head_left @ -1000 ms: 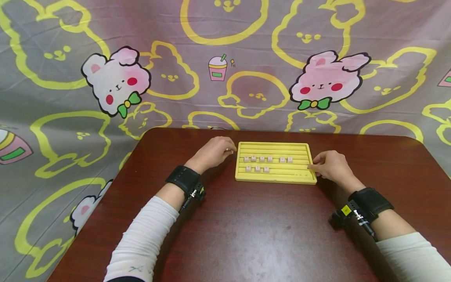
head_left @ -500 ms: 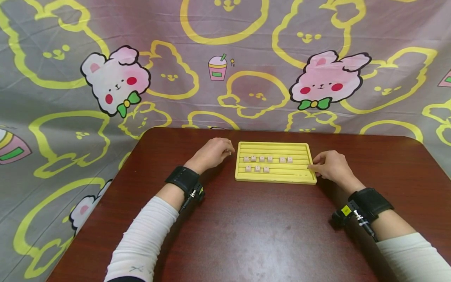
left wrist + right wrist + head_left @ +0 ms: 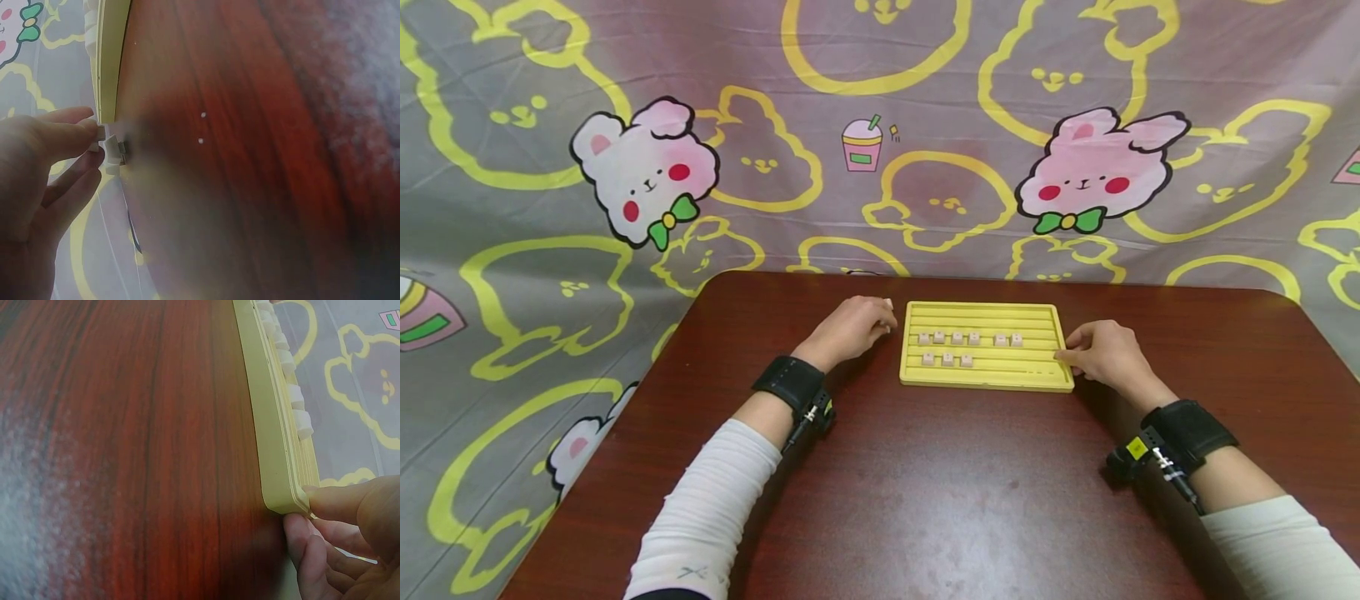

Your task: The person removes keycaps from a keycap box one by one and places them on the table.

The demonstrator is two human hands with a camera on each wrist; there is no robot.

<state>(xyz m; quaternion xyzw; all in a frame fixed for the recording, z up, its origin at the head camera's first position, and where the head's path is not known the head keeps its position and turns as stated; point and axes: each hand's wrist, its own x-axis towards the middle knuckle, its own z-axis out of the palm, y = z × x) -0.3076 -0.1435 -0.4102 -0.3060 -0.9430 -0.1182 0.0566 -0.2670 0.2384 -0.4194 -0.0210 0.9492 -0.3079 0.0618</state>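
A yellow ridged tray lies on the table with several small off-white keycaps standing in two of its rows. Just off its left edge, my left hand pinches a small off-white keycap between thumb and fingers, partly covered by them. Beyond those fingertips, the left wrist view has more pale keycaps close together; the hand hides them in the head view. My right hand grips the tray's right edge, thumb on the rim and fingers against the outer side.
The brown wooden table extends toward me and to both sides of the tray. A patterned cloth curtain hangs right behind its far edge. Both wrists wear black straps with small cameras.
My left hand has drawn slightly away from the tray, to the left and toward me. The right hand and the tray stay where they were.
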